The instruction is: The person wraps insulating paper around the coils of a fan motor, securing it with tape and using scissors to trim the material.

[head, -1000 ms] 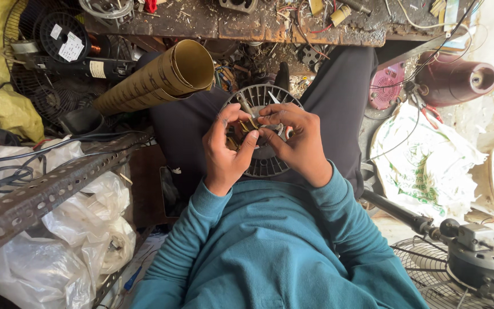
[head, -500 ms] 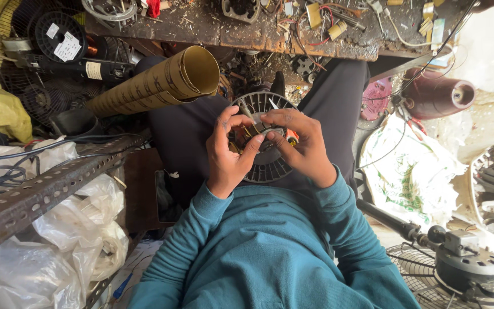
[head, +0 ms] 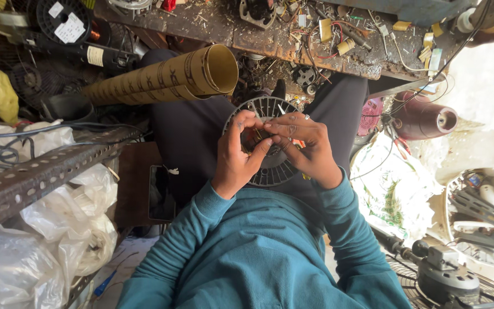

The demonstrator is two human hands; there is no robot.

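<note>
Holding one round ribbed motor part (head: 270, 166) on the lap, the person works at its middle with two hands. The left hand (head: 236, 160) curls around the left side, its thumb and fingers pinched close over the centre. The right hand (head: 310, 150) bends over the right side, its fingertips (head: 275, 139) squeezed on something too small to make out. One long yellow cardboard tube (head: 161, 80) lies just above the lap. One messy workbench (head: 293, 40) sits behind. One dark red spool (head: 421, 120) lies to the right.
</note>
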